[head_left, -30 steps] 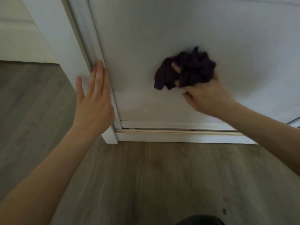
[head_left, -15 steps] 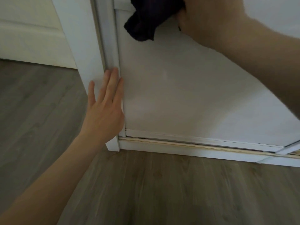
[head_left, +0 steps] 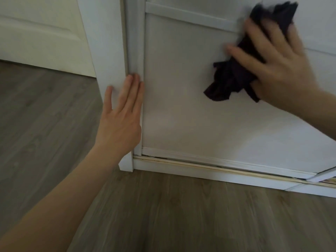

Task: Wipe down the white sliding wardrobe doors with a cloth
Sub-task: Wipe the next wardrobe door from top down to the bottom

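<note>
The white sliding wardrobe door [head_left: 181,110] fills the upper middle and right of the view, reaching down to its bottom rail. A crumpled dark purple cloth [head_left: 231,77] lies against the lower panel, just below a horizontal trim strip. My right hand [head_left: 280,66] presses the cloth flat onto the door with fingers spread and mostly straight; part of the cloth sticks out above and below the hand. My left hand [head_left: 121,120] rests flat with straight fingers on the door's left vertical edge, beside the white frame post.
A white frame post [head_left: 109,51] stands left of the door. The bottom track and white plinth [head_left: 209,171] run along the floor. Grey-brown wood-look flooring [head_left: 163,215] covers the foreground. A cream wall with skirting [head_left: 40,37] lies at the far left.
My right hand has swept the cloth up the door and then back down and rightward onto the lower panel. My left hand stayed on the door's left edge while the view tilted.
</note>
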